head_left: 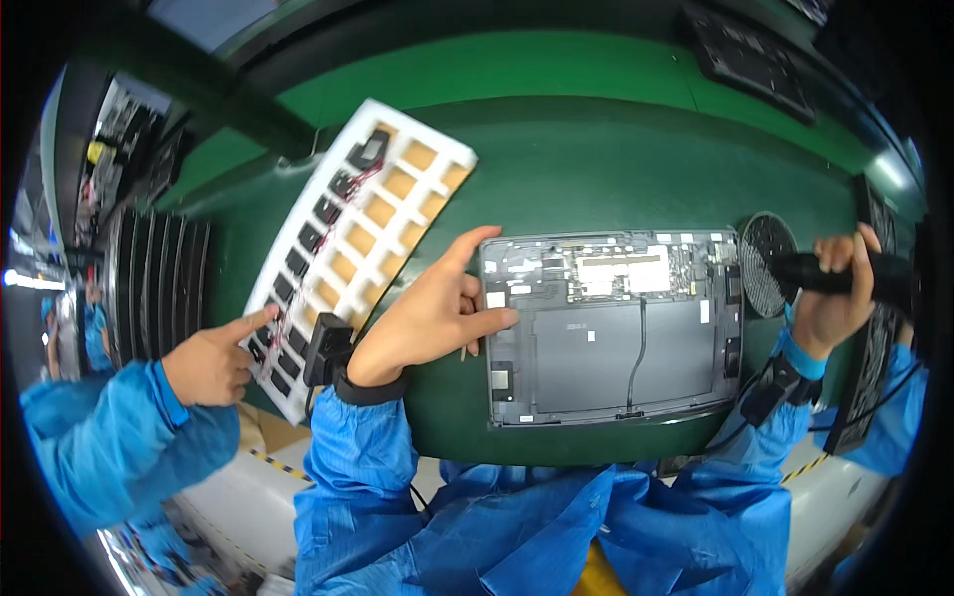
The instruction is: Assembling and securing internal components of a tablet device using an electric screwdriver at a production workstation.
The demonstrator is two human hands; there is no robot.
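Note:
An opened laptop base lies on the green bench in front of me, its circuit board and large flat battery bared. A black cable runs down over the battery. My left hand grips the laptop's left edge, thumb on top and index finger stretched along the upper corner. To the right of the laptop, my right hand has its fingers round a black tubular thing. Its kind is unclear. A round grey mesh disc lies beside its left end, and I cannot tell whether they are joined.
Left of the laptop, a white foam tray holds several small black parts with red wires. A co-worker's hand points at its lower end. Dark upright panels stand far left; a black rack lines the right side.

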